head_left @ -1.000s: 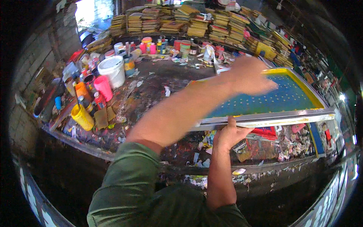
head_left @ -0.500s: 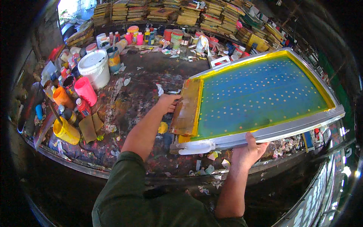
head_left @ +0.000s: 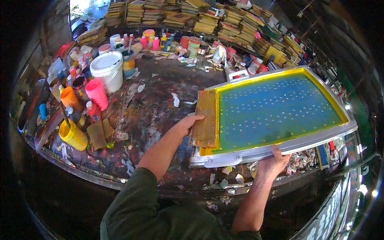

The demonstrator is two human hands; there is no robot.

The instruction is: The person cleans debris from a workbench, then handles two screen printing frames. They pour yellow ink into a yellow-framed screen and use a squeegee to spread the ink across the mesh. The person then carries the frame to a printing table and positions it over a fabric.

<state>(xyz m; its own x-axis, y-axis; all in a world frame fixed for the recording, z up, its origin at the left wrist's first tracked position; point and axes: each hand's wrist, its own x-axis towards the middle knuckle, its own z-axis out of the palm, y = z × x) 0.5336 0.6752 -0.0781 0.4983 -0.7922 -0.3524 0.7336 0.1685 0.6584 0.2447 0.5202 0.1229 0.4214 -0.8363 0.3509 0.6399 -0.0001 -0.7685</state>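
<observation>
A printing screen (head_left: 273, 107) with a metal frame, yellow inner border and blue-green mesh dotted with small pale spots fills the right of the bench, held slightly raised at its front. A worn brown board (head_left: 203, 120) lies along its left end. My left hand (head_left: 187, 125) grips that board's left edge, thumb on it, other fingers largely hidden. My right hand (head_left: 273, 162) holds the frame's front rail from below, with the thumb up against it.
Left on the stained bench (head_left: 156, 96) stand a white lidded bucket (head_left: 106, 72), pink (head_left: 97, 94) and yellow (head_left: 73, 134) containers and several bottles. Paint pots (head_left: 186, 42) and paper scraps line the back, below stacked yellowish frames (head_left: 206, 22). Litter lies under the screen's right part.
My left hand has come down and leftward from over the mesh onto the brown board. Over the last half second, screen and hands appear slightly lower and rightward in view.
</observation>
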